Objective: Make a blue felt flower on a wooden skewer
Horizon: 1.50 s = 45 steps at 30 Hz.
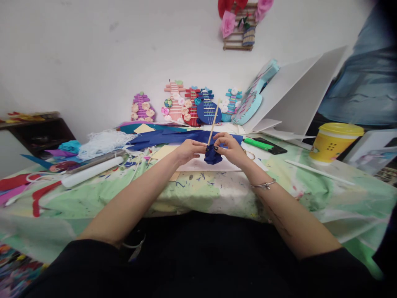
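Observation:
Above the near middle of the table, a crumpled dark blue paper or fabric piece is gathered round the lower end of a thin wooden stick. The stick points up and tilts a little right. My left hand pinches the blue piece from its left side. My right hand is closed on its upper right side, fingertips near the stick. A white board lies under the hands. Behind them, dark blue sheets are spread out. The stick's lower end is hidden in the folds.
A green marker rests by a black phone-like slab. At right stands a yellow lidded cup near a white stick. Left are white string and a white roll. Decorated lute shapes lean on the wall.

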Available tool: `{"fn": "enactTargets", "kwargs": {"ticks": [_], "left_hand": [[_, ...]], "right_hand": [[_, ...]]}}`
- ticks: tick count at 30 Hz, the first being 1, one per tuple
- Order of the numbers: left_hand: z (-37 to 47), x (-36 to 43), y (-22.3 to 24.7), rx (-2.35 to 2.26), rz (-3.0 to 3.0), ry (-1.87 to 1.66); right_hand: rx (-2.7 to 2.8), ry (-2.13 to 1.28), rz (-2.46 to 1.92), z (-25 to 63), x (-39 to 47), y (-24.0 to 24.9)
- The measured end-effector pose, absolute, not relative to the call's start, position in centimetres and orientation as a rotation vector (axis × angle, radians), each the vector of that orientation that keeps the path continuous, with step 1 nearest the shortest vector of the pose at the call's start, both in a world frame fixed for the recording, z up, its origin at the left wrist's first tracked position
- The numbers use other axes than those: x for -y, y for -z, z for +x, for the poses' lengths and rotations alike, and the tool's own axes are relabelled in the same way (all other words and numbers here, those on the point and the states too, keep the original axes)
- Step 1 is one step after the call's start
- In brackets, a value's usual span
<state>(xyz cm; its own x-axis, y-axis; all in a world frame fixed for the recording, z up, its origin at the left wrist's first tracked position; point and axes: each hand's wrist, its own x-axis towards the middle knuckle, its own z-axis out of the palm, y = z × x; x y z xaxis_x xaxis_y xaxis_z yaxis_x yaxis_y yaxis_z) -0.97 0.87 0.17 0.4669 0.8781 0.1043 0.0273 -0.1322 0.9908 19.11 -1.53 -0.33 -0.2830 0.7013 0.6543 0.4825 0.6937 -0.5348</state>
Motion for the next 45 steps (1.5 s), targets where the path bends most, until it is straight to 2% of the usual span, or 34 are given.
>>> {"fn": "enactTargets", "kwargs": {"ticks": [45], "left_hand": [[-1.32, -1.03, -0.19, -0.77, 1.48, -0.854]], "right_hand": [[1.878, -0.454, -0.797, 18.9, 2.28, 0.2]]}}
